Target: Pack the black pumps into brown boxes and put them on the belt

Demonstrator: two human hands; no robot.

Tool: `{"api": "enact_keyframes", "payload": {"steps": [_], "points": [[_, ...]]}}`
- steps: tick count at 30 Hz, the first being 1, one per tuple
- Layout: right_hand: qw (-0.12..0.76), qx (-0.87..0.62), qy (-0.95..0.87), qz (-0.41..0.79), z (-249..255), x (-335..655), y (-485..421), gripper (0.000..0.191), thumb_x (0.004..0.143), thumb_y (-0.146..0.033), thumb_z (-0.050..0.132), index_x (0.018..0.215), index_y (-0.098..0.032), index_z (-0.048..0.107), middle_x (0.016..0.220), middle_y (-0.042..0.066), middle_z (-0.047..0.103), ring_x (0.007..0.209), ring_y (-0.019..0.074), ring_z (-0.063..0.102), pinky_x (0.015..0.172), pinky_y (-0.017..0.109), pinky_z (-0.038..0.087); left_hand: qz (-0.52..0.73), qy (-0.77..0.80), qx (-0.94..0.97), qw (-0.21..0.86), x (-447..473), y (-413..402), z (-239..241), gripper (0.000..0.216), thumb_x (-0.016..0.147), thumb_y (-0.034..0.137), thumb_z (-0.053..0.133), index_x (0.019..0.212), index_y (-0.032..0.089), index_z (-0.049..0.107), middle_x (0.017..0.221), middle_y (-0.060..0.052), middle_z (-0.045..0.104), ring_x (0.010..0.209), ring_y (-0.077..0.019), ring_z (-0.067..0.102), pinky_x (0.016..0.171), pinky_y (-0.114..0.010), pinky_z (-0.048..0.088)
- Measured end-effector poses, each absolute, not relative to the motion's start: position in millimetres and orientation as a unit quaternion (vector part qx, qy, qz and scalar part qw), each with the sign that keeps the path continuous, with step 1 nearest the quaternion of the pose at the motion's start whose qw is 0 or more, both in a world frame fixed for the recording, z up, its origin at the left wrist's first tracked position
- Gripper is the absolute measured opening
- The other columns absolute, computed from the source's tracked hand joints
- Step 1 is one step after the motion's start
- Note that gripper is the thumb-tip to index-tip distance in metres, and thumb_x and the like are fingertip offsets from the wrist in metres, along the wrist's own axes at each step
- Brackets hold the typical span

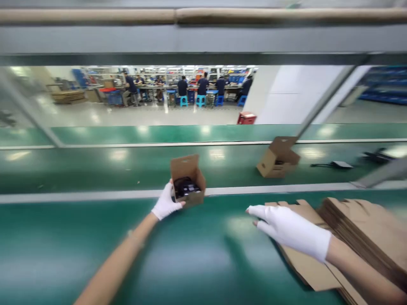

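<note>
Two white-gloved hands are yours: your right hand (291, 231) lies flat, fingers spread, grip apart, on the stack of flat cardboard blanks (356, 237) at the near right of the green tabletop (95, 228). Farther off, your left hand (165, 204) is clamped on a small open carton (187, 180) holding something dark. Beyond, on the belt (95, 167), a second carton (278, 157) lies tipped.

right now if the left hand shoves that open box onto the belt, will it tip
Possibly: the open box stands tall with its flap raised. The dark item inside probably weights it low. Thin cardboard walls would likely flex under the left hand.
</note>
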State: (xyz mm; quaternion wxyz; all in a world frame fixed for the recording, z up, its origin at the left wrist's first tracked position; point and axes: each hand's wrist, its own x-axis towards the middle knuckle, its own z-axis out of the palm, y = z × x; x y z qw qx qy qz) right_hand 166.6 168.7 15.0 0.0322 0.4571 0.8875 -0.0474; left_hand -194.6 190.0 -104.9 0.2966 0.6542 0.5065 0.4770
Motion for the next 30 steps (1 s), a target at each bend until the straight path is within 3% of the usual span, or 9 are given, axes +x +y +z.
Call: {"api": "enact_keyframes", "payload": {"steps": [3, 6, 9, 11, 15, 18, 23, 27, 30], "points": [[0.116, 0.655, 0.744, -0.060, -2.1, 241.6, 206.3, 0.038, 0.088, -0.032, 0.040, 0.119, -0.022, 0.060, 0.111, 0.010, 0.065, 0.100, 0.0262, 0.060, 0.088, 0.037, 0.042, 0.419, 0.594, 0.650, 0.223, -204.3, 247.4, -101.3, 0.080, 0.066, 0.043, 0.070, 0.131, 0.013, 0.035, 0.129, -0.015, 0.050, 0.117, -0.0283, 0.050, 0.102, -0.043, 0.041], [0.150, 0.757, 0.631, -0.077, -16.0, 299.1, 232.4, 0.037, 0.087, -0.032, 0.042, 0.110, -0.015, 0.065, 0.114, 0.015, 0.062, 0.103, 0.0294, 0.059, 0.085, 0.038, 0.043, 0.389, 0.660, 0.617, 0.178, -205.9, 281.9, -100.9, 0.070, 0.068, 0.044, 0.066, 0.123, 0.006, 0.044, 0.121, -0.022, 0.052, 0.113, -0.0390, 0.050, 0.097, -0.057, 0.039], [0.151, 0.804, 0.569, -0.084, -31.7, 325.3, 248.7, 0.039, 0.087, -0.037, 0.045, 0.105, -0.010, 0.066, 0.112, 0.019, 0.062, 0.103, 0.0316, 0.058, 0.083, 0.040, 0.043, 0.380, 0.724, 0.568, 0.100, -197.2, 281.0, -109.2, 0.074, 0.072, 0.045, 0.057, 0.126, -0.003, 0.038, 0.131, -0.032, 0.038, 0.125, -0.0480, 0.031, 0.101, -0.066, 0.026], [0.139, 0.820, 0.549, -0.083, -42.7, 328.6, 257.2, 0.040, 0.087, -0.041, 0.046, 0.106, -0.010, 0.065, 0.114, 0.018, 0.061, 0.104, 0.0311, 0.057, 0.084, 0.041, 0.043, 0.373, 0.732, 0.570, 0.031, -187.0, 265.5, -119.3, 0.076, 0.077, 0.045, 0.050, 0.132, -0.002, 0.030, 0.140, -0.030, 0.028, 0.132, -0.0436, 0.021, 0.107, -0.060, 0.022], [0.109, 0.839, 0.526, -0.081, -54.0, 323.2, 267.5, 0.036, 0.089, -0.040, 0.048, 0.103, -0.011, 0.064, 0.110, 0.013, 0.062, 0.100, 0.0237, 0.058, 0.084, 0.040, 0.045, 0.302, 0.709, 0.634, -0.062, -167.1, 223.2, -134.0, 0.067, 0.082, 0.047, 0.041, 0.133, 0.004, 0.034, 0.141, -0.022, 0.032, 0.131, -0.0349, 0.029, 0.108, -0.048, 0.029], [0.070, 0.845, 0.524, -0.074, -47.3, 318.0, 264.2, 0.031, 0.089, -0.036, 0.049, 0.098, -0.010, 0.064, 0.104, 0.014, 0.063, 0.097, 0.0227, 0.059, 0.082, 0.039, 0.045, 0.248, 0.711, 0.657, -0.029, -158.3, 193.4, -127.7, 0.062, 0.084, 0.048, 0.038, 0.131, 0.008, 0.040, 0.142, -0.018, 0.032, 0.131, -0.0331, 0.030, 0.108, -0.048, 0.031], [-0.038, 0.817, 0.572, -0.063, -15.3, 301.4, 235.3, 0.037, 0.084, -0.033, 0.047, 0.100, -0.003, 0.063, 0.110, 0.025, 0.057, 0.101, 0.0317, 0.056, 0.079, 0.039, 0.040, 0.244, 0.713, 0.652, 0.084, -135.5, 154.3, -94.0, 0.057, 0.083, 0.053, 0.037, 0.130, 0.020, 0.042, 0.146, -0.010, 0.031, 0.134, -0.0314, 0.029, 0.108, -0.053, 0.031], [-0.114, 0.739, 0.653, -0.124, 20.6, 272.7, 190.5, 0.032, 0.083, -0.043, 0.046, 0.089, -0.014, 0.059, 0.088, 0.008, 0.063, 0.081, 0.0192, 0.059, 0.065, 0.026, 0.041, 0.265, 0.658, 0.654, 0.262, -91.8, 128.1, -70.3, 0.061, 0.082, 0.058, 0.037, 0.130, 0.021, 0.042, 0.142, -0.008, 0.040, 0.132, -0.0272, 0.036, 0.111, -0.049, 0.028], [-0.214, 0.674, 0.694, -0.136, 44.9, 242.9, 142.0, 0.029, 0.085, -0.045, 0.043, 0.079, -0.018, 0.053, 0.076, 0.001, 0.058, 0.074, 0.0162, 0.055, 0.060, 0.024, 0.038, 0.268, 0.605, 0.646, 0.381, -58.6, 111.3, -56.4, 0.065, 0.080, 0.060, 0.038, 0.128, 0.016, 0.044, 0.133, -0.012, 0.051, 0.124, -0.0259, 0.047, 0.107, -0.043, 0.036]]}}
